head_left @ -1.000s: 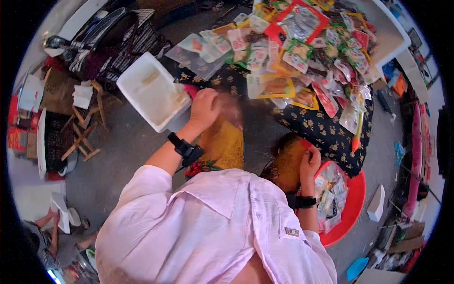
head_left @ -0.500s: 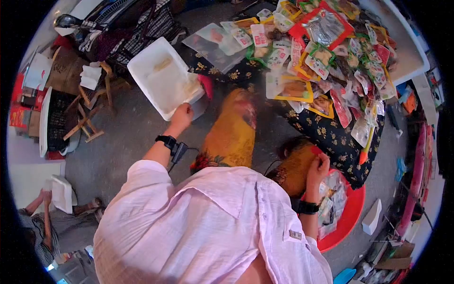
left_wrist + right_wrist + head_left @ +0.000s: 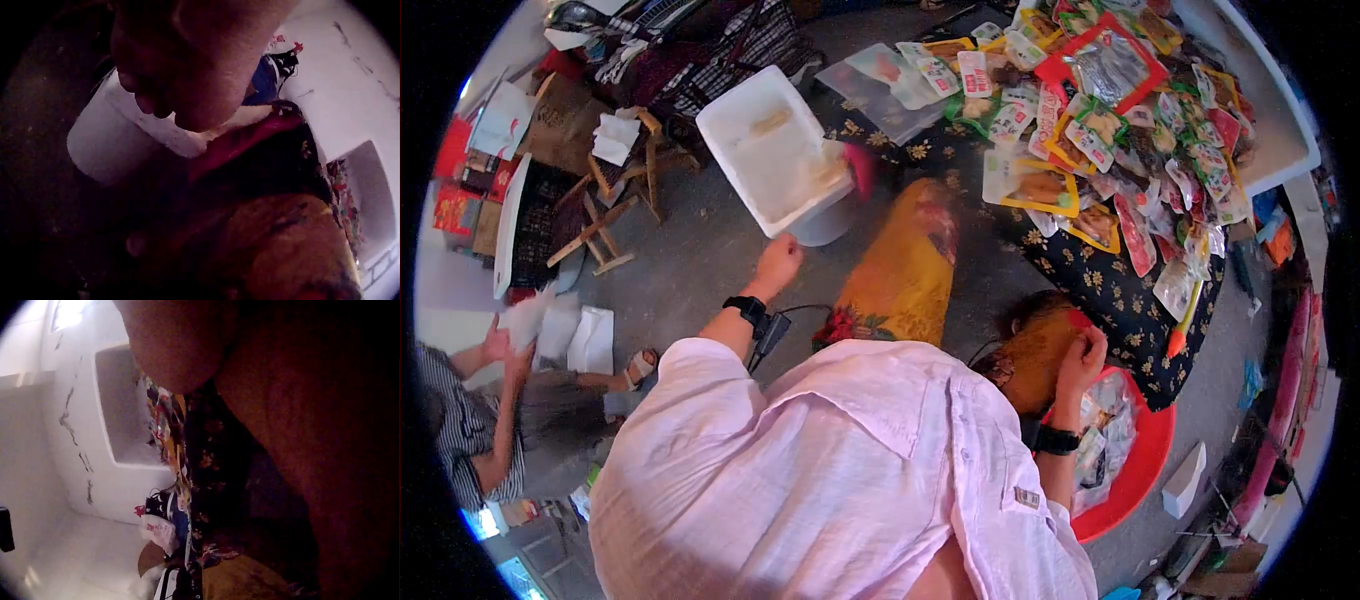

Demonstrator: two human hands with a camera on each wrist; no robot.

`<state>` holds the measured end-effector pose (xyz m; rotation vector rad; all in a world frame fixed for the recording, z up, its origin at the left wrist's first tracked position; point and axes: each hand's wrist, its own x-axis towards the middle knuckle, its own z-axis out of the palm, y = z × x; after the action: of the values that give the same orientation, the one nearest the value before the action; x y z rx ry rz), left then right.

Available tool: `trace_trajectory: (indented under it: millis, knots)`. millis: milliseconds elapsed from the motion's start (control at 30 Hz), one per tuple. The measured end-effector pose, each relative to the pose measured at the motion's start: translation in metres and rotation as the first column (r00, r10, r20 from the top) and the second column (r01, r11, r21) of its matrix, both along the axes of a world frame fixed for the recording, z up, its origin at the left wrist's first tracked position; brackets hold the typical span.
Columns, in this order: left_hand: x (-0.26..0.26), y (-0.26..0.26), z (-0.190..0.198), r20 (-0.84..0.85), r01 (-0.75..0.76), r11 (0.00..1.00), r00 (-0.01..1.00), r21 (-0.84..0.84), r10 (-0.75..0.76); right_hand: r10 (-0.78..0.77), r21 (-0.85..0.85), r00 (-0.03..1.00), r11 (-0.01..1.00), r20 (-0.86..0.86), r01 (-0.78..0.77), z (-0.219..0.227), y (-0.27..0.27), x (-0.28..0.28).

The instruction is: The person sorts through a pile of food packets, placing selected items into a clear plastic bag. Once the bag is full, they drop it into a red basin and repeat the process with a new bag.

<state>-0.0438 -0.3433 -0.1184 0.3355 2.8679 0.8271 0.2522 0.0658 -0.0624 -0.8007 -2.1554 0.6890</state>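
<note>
My left hand (image 3: 779,265) hangs loosely curled just below the near corner of a white box (image 3: 745,165); nothing shows in its grasp. In the left wrist view the curled fingers (image 3: 162,100) overlap the white container (image 3: 112,144) behind them. My right hand (image 3: 1082,358) lies with bent fingers beside my right knee (image 3: 1035,350), above a red basin (image 3: 1155,445) that holds clear and printed packets (image 3: 1105,425). The right wrist view is dark, showing mostly the hand's outline (image 3: 181,350).
A large heap of packaged foods (image 3: 1090,130) covers a black floral cloth (image 3: 1090,275). Behind it stands a white tub (image 3: 1280,150). At left are a wooden folding stool (image 3: 605,225) and another person (image 3: 485,400) handling something white. A white block (image 3: 1185,480) lies right of the basin.
My left hand has drawn back from the box's pink-edged side, down to below its near corner. The right hand stays by the knee. The other person's hands have moved; the view has shifted.
</note>
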Motion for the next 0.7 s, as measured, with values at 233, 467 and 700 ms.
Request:
trace_trajectory:
  millis: [233, 467, 700]
  knots:
    - [0.052, 0.007, 0.004, 0.127, 0.075, 0.996, 0.989, -0.037, -0.070, 0.012, 0.038, 0.999, 0.999, 0.037, -0.013, -0.002, 0.004, 0.002]
    - [0.052, 0.014, -0.011, 0.132, 0.146, 0.989, 0.981, -0.009, -0.144, 0.007, 0.004, 1.000, 1.000, 0.024, -0.007, -0.004, 0.002, 0.002]
    - [0.055, 0.028, -0.004, 0.077, 0.202, 0.978, 0.976, 0.046, -0.205, 0.023, 0.055, 1.000, 0.998, -0.004, -0.023, -0.011, 0.006, 0.006]
